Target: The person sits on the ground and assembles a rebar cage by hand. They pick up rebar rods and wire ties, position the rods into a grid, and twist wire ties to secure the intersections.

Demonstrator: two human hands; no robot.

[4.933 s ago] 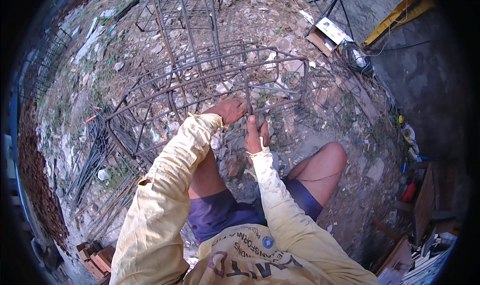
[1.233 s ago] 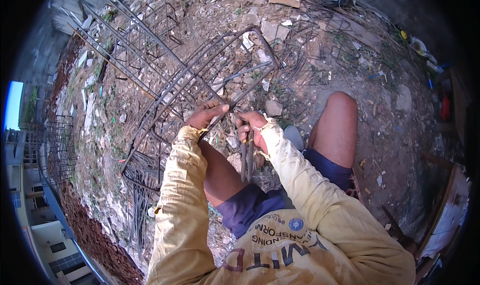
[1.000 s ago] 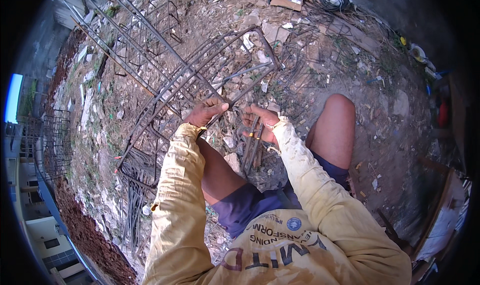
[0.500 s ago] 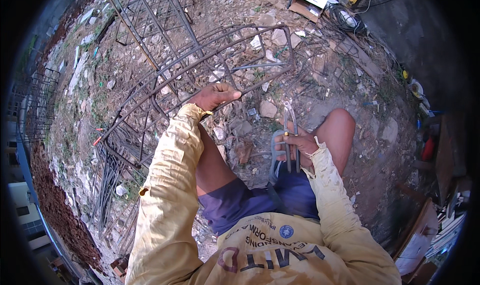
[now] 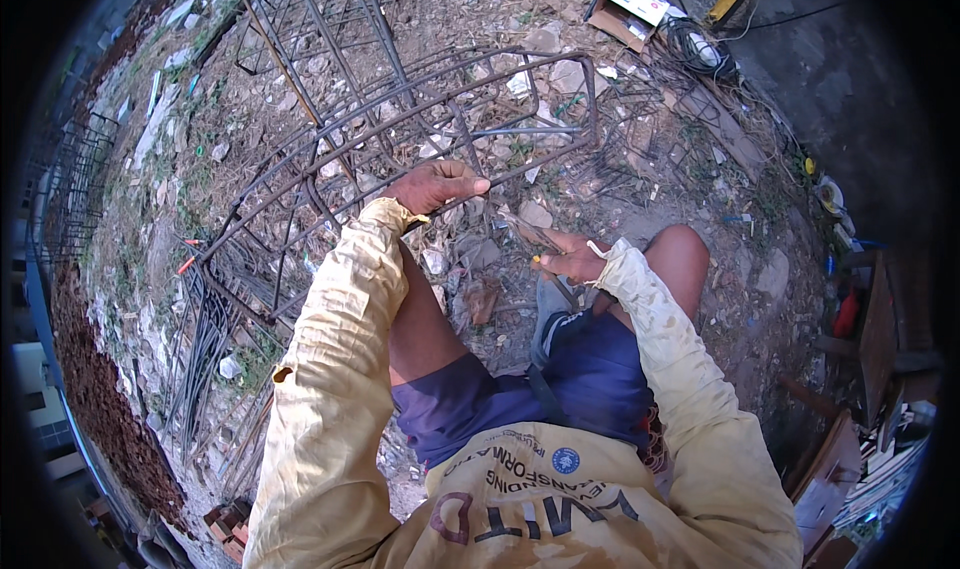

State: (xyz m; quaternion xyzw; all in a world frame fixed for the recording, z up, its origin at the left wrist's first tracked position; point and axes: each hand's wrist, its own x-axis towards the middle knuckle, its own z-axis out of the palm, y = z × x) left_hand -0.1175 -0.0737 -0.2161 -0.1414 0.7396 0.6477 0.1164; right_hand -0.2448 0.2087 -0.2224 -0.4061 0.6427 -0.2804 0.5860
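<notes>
A rusty steel rebar cage (image 5: pixel 594 109), made of long bars and bent rectangular stirrups, lies across the ground in front of me. My left hand (image 5: pixel 437 186) is closed around its near bar, with the thumb stretched along it toward the right. Just right of and below it, my right hand (image 5: pixel 572 260) is wrapped round a pair of long-handled metal pincers (image 5: pixel 536 235). The pincers' jaws tilt up and left, close to the near bar beside my left thumb. Whether they touch anything there I cannot tell.
Long rods (image 5: pixel 327 44) rise behind the cage at upper left. A bundle of thin dark rods (image 5: pixel 207 354) lies at left. A cardboard box (image 5: pixel 637 4) and a coil of black cable (image 5: pixel 692 49) are at the far right. Wooden boards (image 5: pixel 878 339) stand at right; stones litter the ground.
My right hand has moved up and left, swinging the pincers from upright to tilted toward the near bar. My left hand keeps its hold on the cage.
</notes>
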